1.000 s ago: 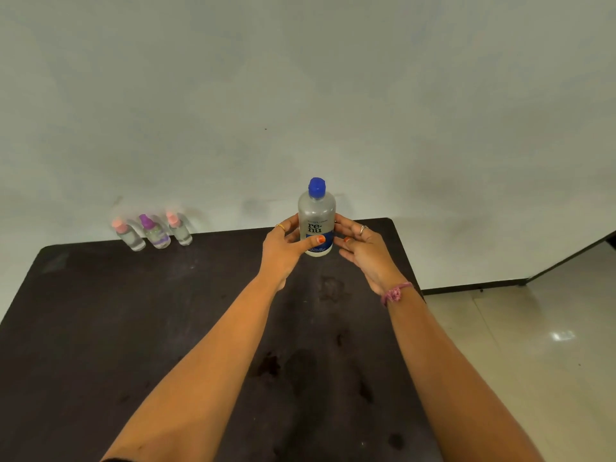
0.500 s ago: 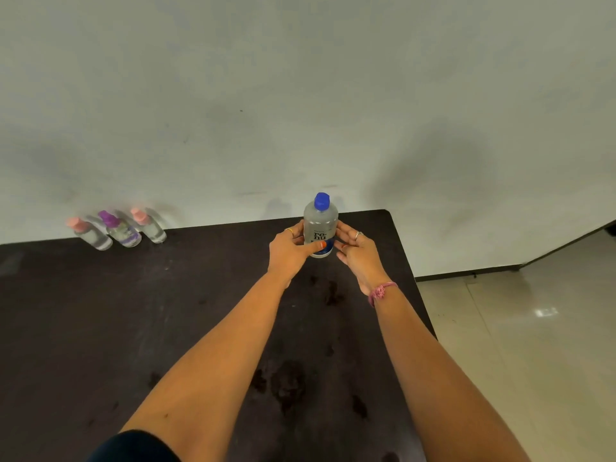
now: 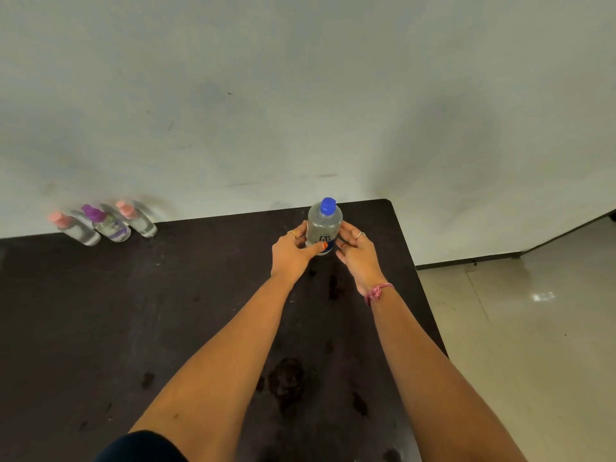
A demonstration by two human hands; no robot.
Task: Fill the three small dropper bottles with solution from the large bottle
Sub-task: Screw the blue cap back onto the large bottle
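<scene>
The large clear bottle point(image 3: 323, 225) with a blue cap stands upright near the far right corner of the dark table point(image 3: 140, 321). My left hand point(image 3: 293, 251) grips its lower body, thumb across the label. My right hand point(image 3: 358, 251) is beside the bottle on its right, fingers straight and touching or almost touching it. Three small dropper bottles stand in a row at the far left by the wall: a pink-capped one point(image 3: 78, 230), a purple-capped one point(image 3: 110, 225) and another pink-capped one point(image 3: 138, 220). All look blurred.
A pale wall rises right behind the table's far edge. The table's right edge point(image 3: 423, 295) drops to a tiled floor point(image 3: 533, 345). Dark stains mark the tabletop between my forearms.
The view has shifted, so the bottles sit lower and further right in the frame. My hands stay around the large bottle in much the same hold.
</scene>
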